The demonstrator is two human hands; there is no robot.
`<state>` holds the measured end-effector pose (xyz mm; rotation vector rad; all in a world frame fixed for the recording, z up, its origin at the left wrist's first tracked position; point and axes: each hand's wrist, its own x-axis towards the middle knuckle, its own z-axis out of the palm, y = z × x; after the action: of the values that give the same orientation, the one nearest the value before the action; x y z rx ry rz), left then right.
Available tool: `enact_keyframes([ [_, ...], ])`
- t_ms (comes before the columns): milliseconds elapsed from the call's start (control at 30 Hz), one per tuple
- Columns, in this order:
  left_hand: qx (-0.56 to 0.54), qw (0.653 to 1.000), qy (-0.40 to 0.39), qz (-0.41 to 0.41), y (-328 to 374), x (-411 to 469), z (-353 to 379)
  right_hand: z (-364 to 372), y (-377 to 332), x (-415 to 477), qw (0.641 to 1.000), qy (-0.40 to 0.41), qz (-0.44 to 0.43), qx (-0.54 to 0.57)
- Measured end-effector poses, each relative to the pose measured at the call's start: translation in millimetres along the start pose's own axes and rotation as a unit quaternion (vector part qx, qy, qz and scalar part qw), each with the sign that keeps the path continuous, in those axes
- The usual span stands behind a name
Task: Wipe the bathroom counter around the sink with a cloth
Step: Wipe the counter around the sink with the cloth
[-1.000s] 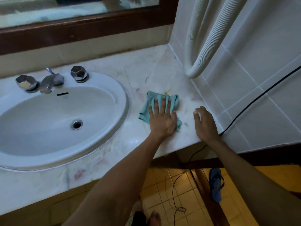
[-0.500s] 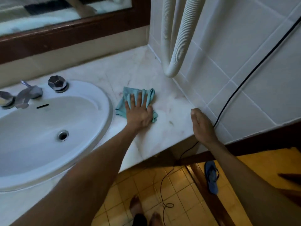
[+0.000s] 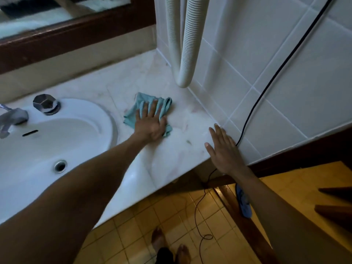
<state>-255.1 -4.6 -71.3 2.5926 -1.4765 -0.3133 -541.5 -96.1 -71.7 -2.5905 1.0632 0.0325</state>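
Note:
A crumpled teal cloth (image 3: pixel 142 106) lies on the pale marble counter (image 3: pixel 133 80), to the right of the white oval sink (image 3: pixel 106 119). My left hand (image 3: pixel 150 123) presses flat on the cloth, fingers spread toward the back wall, covering its near half. My right hand (image 3: pixel 222 149) rests flat and empty on the counter's front right corner, against the tiled side wall, fingers apart. A stretch of bare, faintly stained marble separates the two hands.
A white ribbed hose loop (image 3: pixel 184 54) hangs down the tiled wall (image 3: pixel 285 82) to just above the counter's back right. A black cable (image 3: pixel 266 86) runs down the tiles to the floor. A chrome tap handle (image 3: pixel 45 103) and spout (image 3: pixel 11 117) stand behind the basin. A blue sandal (image 3: pixel 242 202) lies on the yellow floor tiles.
The view has swung right, so the sink sits further left. My left hand and the cloth have slid toward the back of the counter. My right hand has flattened, fingers spread.

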Motion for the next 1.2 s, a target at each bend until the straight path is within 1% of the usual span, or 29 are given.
enact_keyframes([
  [33, -0.019, 0.999, 0.002, -0.039, 22.7, 9.5, 6.2, 0.2, -1.3, 0.1, 1.000, 0.002, 0.002, -0.002],
  [67, -0.026, 0.998, -0.004, -0.051, 45.8, 14.0, 11.6, 1.0, -2.3, -0.6, 1.000, 0.004, 0.002, -0.004],
  [100, -0.022, 0.999, -0.010, -0.036, 66.3, 14.8, 16.0, 1.2, -2.8, -1.2, 1.000, 0.006, 0.002, -0.005],
  [133, -0.018, 1.000, -0.019, -0.001, 82.3, 11.8, 17.5, 1.0, -2.8, -1.1, 1.000, 0.007, 0.003, -0.006],
  [200, -0.019, 0.995, -0.042, 0.094, 90.7, -4.1, 15.0, -0.4, -2.4, 0.1, 1.000, 0.003, 0.000, -0.009],
  [267, -0.004, 0.983, -0.041, 0.180, 69.2, -28.7, 12.2, -1.7, -2.1, 0.8, 1.000, -0.007, 0.002, -0.005],
  [333, 0.033, 0.968, -0.022, 0.248, 27.1, -41.3, 9.2, -3.8, -0.9, 0.4, 1.000, -0.017, 0.004, 0.008],
  [367, 0.060, 0.962, -0.021, 0.267, 5.0, -37.1, 5.3, -5.6, -0.2, 0.2, 1.000, -0.019, 0.001, 0.010],
  [400, 0.079, 0.961, -0.024, 0.263, -12.3, -27.3, 0.1, -7.5, 0.5, -0.4, 1.000, -0.020, -0.001, 0.009],
  [433, 0.080, 0.969, -0.031, 0.234, -23.1, -14.8, -5.2, -9.5, 0.6, -0.4, 1.000, -0.020, 0.000, 0.007],
  [467, 0.070, 0.980, -0.035, 0.185, -26.4, -1.4, -9.1, -11.3, -0.9, 0.1, 1.000, -0.017, 0.001, 0.005],
  [500, 0.051, 0.990, -0.031, 0.129, -22.0, 9.6, -11.0, -11.9, -3.9, 0.7, 1.000, -0.012, 0.004, 0.001],
  [567, 0.011, 0.999, -0.014, 0.028, 1.5, 24.2, -8.5, -11.0, -11.8, 3.5, 1.000, 0.008, 0.008, -0.015],
  [600, 0.000, 1.000, -0.004, -0.006, 14.6, 24.9, -6.3, -9.8, -16.0, 5.9, 1.000, 0.016, 0.006, -0.022],
  [633, -0.003, 1.000, -0.001, -0.015, 24.4, 20.6, -2.6, -7.8, -19.5, 10.0, 0.999, 0.024, 0.002, -0.024],
  [667, -0.001, 1.000, -0.003, 0.003, 30.4, 11.9, 1.6, -5.9, -22.4, 16.3, 0.999, 0.029, -0.001, -0.022],
  [700, 0.000, 0.999, -0.011, 0.040, 30.5, 0.2, 4.6, -4.3, -24.9, 23.9, 0.999, 0.033, 0.000, -0.017],
  [767, 0.009, 0.991, -0.031, 0.131, 17.1, -32.1, 1.7, -3.8, -29.7, 39.4, 0.999, 0.035, 0.000, -0.002],
  [800, 0.017, 0.987, -0.028, 0.155, 6.2, -52.0, 0.6, -3.8, -32.9, 47.1, 0.999, 0.038, -0.006, 0.002],
  [867, 0.021, 0.987, -0.013, 0.160, -19.7, -84.6, 0.1, -3.4, -39.9, 64.8, 0.998, 0.048, -0.026, 0.008],
  [933, 0.018, 0.989, -0.003, 0.145, -42.9, -87.6, -6.6, -4.2, -46.8, 88.0, 0.998, 0.052, -0.044, 0.009],
  [967, 0.020, 0.993, -0.002, 0.113, -51.1, -78.4, -5.7, -3.6, -50.1, 99.8, 0.997, 0.051, -0.052, 0.005],
  [1033, 0.008, 1.000, 0.022, 0.019, -54.8, -45.7, -2.5, -1.1, -55.8, 120.0, 0.997, 0.053, -0.062, -0.003],
  [1133, -0.025, 0.987, 0.067, -0.142, -28.3, 8.0, 5.3, 3.4, -56.8, 129.6, 0.995, 0.078, -0.056, -0.019],
  [1167, -0.035, 0.980, 0.079, -0.178, -16.5, 19.7, 6.7, 5.4, -55.6, 128.8, 0.994, 0.087, -0.057, -0.026],
  [1200, -0.040, 0.977, 0.091, -0.187, -7.4, 25.8, 8.3, 6.0, -55.4, 127.9, 0.994, 0.093, -0.059, -0.031],
])
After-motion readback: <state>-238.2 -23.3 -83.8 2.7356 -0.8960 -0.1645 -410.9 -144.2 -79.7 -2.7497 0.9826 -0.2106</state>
